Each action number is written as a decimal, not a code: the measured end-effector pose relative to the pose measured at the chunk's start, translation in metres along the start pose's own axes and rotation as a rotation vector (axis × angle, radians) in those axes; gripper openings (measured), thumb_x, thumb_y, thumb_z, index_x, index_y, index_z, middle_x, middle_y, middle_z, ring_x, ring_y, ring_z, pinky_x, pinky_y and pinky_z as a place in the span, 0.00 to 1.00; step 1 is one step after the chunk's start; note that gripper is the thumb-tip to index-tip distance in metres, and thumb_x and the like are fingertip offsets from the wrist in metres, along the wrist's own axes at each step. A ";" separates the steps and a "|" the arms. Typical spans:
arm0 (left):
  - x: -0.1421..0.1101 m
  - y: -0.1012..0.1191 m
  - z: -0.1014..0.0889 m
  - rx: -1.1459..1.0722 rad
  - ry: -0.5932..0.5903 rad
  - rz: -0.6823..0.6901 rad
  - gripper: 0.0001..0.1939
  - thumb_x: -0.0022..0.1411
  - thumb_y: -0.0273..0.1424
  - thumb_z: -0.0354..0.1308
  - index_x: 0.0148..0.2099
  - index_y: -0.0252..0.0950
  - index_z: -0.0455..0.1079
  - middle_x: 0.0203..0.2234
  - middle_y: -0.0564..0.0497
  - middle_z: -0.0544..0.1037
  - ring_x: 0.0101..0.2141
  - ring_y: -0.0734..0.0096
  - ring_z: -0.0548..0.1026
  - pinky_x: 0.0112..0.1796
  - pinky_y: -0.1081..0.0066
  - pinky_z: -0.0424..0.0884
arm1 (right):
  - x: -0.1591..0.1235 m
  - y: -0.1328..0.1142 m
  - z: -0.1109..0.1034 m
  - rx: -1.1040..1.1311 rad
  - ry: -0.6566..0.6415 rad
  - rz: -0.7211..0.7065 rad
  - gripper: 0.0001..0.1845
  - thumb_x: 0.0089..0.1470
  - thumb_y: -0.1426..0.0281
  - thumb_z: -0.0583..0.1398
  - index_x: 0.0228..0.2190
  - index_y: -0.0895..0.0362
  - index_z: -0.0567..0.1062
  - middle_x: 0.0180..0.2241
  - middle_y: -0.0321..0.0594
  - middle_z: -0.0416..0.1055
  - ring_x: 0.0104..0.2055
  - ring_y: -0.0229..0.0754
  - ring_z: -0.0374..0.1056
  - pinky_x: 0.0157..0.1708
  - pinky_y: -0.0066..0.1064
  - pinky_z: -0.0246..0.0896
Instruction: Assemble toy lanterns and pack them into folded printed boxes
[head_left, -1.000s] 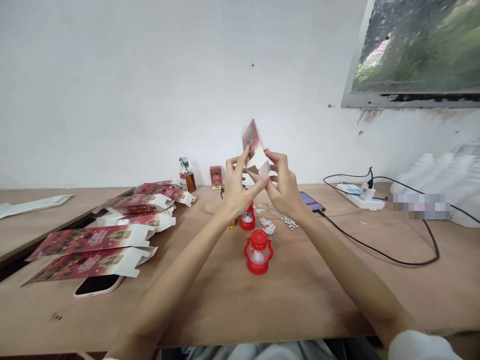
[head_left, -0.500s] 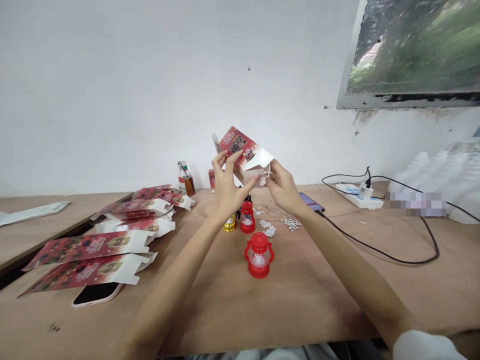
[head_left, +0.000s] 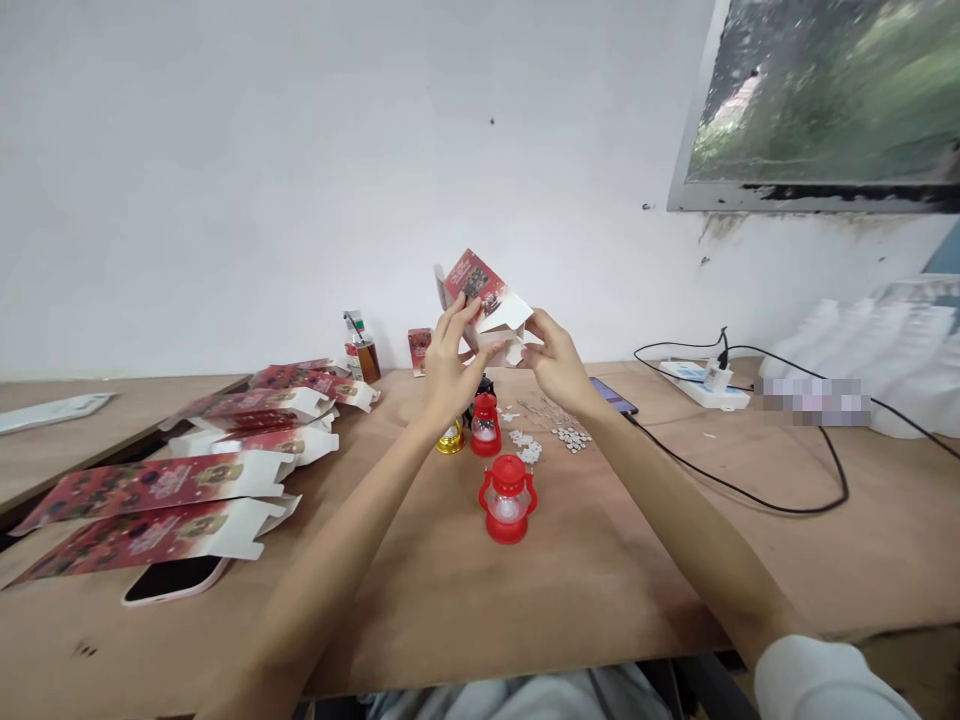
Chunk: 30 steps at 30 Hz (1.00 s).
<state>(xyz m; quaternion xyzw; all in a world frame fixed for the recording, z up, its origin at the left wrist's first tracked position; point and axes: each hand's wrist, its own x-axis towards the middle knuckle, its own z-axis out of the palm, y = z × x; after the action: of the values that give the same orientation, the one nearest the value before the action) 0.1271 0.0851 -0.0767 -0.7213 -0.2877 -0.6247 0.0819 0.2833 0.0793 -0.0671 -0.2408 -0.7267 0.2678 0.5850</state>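
A red printed carton point(head_left: 480, 285) with white end flaps is held tilted above the table, between both hands. My left hand point(head_left: 454, 350) grips its left side, thumb at the lower edge and fingers over the printed face. At the flap end, my right hand point(head_left: 555, 350) has its fingers closed on the white cardboard. Below them a red toy lantern point(head_left: 508, 500) stands upright on the table. Behind it are a second red lantern point(head_left: 486, 427) and a gold-based lantern point(head_left: 451, 438), partly hidden by my left hand and wrist.
Several flat red cartons point(head_left: 157, 490) lie at left, over a phone point(head_left: 176, 580). Small white pieces point(head_left: 527, 447) and round discs point(head_left: 572, 439) lie beyond the lanterns. A bottle point(head_left: 362, 350) and small red box point(head_left: 420, 350) stand behind. At right are a power strip point(head_left: 705, 386) and black cable point(head_left: 795, 510).
The view has shifted slightly, so the table things appear further left and a little higher. Both hands still hold the carton, in nearly the same pose at its flap end.
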 end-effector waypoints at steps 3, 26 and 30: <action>0.001 -0.001 0.000 -0.013 0.005 0.016 0.24 0.59 0.43 0.59 0.56 0.46 0.64 0.57 0.46 0.67 0.58 0.57 0.63 0.58 0.51 0.60 | -0.001 0.002 0.001 -0.010 0.035 0.013 0.22 0.50 0.74 0.56 0.48 0.50 0.64 0.50 0.43 0.68 0.51 0.47 0.65 0.39 0.39 0.71; -0.001 0.023 -0.003 -0.111 0.008 -0.121 0.09 0.64 0.34 0.53 0.43 0.40 0.71 0.50 0.46 0.73 0.52 0.62 0.69 0.44 0.60 0.75 | 0.003 0.011 0.005 0.147 0.153 0.273 0.16 0.44 0.68 0.60 0.37 0.57 0.69 0.36 0.41 0.73 0.30 0.39 0.70 0.26 0.36 0.74; 0.002 0.022 -0.007 -0.120 -0.150 -0.117 0.17 0.59 0.31 0.56 0.51 0.44 0.68 0.54 0.46 0.68 0.54 0.61 0.66 0.41 0.63 0.77 | 0.002 0.004 0.003 0.191 0.081 0.268 0.19 0.43 0.66 0.63 0.39 0.57 0.70 0.36 0.42 0.73 0.34 0.43 0.72 0.30 0.42 0.76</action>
<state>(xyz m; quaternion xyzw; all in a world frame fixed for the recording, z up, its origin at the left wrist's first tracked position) 0.1327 0.0642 -0.0677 -0.7516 -0.2968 -0.5888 -0.0200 0.2804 0.0836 -0.0688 -0.2894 -0.6353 0.4015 0.5929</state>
